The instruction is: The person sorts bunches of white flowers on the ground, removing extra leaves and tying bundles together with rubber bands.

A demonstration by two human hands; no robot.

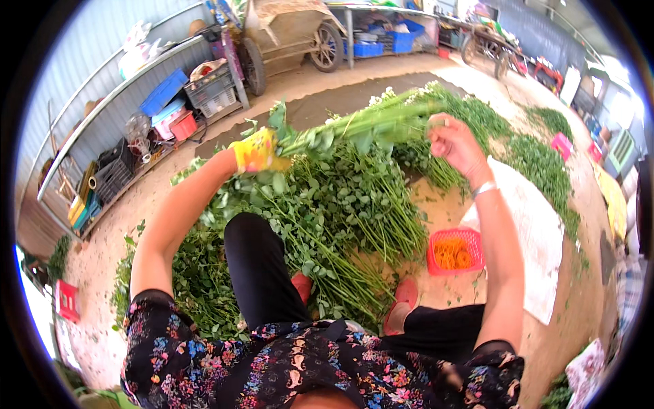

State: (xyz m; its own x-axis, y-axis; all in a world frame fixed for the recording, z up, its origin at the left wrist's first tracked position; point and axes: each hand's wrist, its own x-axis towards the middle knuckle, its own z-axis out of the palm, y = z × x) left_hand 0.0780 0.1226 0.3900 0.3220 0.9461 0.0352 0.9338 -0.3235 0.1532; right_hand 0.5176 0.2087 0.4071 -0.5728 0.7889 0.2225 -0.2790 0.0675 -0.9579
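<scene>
My left hand [259, 152], in a yellow patterned glove, is closed around one end of a bundle of green leafy stems [352, 125]. The bundle stretches to the right and is blurred at its far end. My right hand [452, 145], bare with a metal bracelet at the wrist, is beside that far end with its fingers curled; whether it touches the stems cannot be told. Beneath both hands lies a large heap of cut leafy stems [342, 199]. A pink plastic basket [433, 268] with orange rubber bands [452, 253] stands below my right hand, near my right foot.
More stem piles [536, 168] lie at the right, beside a white sheet [531, 225]. Small white flowers [383, 95] show behind the bundle. A dark ground cloth [332, 102] lies beyond the heap. Shelves with crates [212, 89] and a wheeled cart [291, 36] stand farther back.
</scene>
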